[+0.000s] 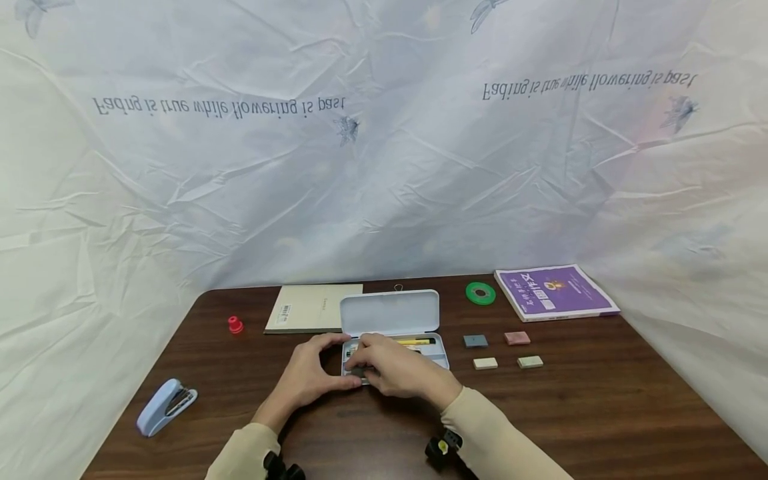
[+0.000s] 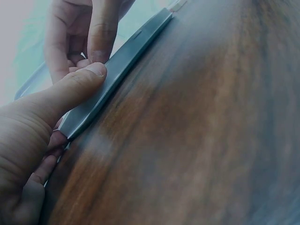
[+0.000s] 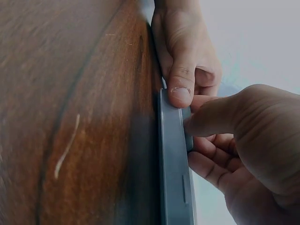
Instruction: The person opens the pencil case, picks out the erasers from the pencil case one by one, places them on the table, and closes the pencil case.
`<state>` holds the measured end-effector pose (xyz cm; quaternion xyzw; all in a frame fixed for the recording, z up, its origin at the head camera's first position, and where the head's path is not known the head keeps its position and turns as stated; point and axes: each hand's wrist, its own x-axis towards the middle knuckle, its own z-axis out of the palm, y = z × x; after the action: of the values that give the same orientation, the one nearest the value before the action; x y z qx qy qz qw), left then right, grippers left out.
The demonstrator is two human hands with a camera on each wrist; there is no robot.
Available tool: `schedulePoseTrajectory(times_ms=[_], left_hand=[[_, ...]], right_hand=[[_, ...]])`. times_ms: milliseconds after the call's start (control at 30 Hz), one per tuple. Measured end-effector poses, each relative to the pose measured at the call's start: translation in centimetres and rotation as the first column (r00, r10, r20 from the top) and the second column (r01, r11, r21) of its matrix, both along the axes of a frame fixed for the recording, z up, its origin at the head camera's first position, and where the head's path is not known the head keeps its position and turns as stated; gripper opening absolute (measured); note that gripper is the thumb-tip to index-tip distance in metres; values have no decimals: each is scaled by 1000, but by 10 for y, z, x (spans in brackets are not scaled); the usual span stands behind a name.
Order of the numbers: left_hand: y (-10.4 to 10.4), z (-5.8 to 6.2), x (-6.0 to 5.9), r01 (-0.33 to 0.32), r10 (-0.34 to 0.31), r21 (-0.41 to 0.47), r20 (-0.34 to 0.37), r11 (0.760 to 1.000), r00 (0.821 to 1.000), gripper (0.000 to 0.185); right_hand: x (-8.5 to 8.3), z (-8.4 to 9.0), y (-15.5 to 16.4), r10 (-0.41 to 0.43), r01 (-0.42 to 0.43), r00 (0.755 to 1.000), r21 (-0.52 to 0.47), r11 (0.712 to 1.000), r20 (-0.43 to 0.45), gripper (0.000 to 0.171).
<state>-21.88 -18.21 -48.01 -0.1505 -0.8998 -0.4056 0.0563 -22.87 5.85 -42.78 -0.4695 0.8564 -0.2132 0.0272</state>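
Pencil case (image 1: 393, 333), smooth pale-blue metal with rounded corners, lying open mid-desk (image 1: 600, 413) (dark wood grain). Left hand (image 1: 309, 380) pinching its near-left corner, thumb pressing the thin rim. Right hand (image 1: 396, 370) curling over the tray, fingers reaching inside, gripping something dark.

On the dark wooden tabletop (image 1: 600, 413), your open light-blue metal pencil case (image 1: 393, 327) sits centre; blue stapler (image 1: 165, 405) near left, four small rectangular erasers (image 1: 503, 351) right, purple book (image 1: 555, 291) far right.

Bright head view; dim, blurred wrist views.
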Motion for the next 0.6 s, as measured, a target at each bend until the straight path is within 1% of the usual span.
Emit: schedulePoseTrajectory(times_ms=[133,233,400,500,600], left_hand=[[0,0,0,-1,1,-5,-6,1000,1000,82],[0,0,-1,-2,2,-7,-12,1000,1000,83],[0,0,-1,-2,2,-2,-10,1000,1000,84],[0,-1,-1,-1,1,-2,-8,1000,1000,84],[-1,-1,-1,2,-2,1,-3,1000,1000,84]], right_hand=[[0,1,2,-29,30,999,-22,999,22,22],[-1,3,4,-29,30,999,-44,999,33,20],[-3,5,7,-34,38,998,-69,997,59,20],[-3,8,9,-58,65,995,-87,994,84,21],[-3,12,13,-88,99,992,-119,988,92,24]])
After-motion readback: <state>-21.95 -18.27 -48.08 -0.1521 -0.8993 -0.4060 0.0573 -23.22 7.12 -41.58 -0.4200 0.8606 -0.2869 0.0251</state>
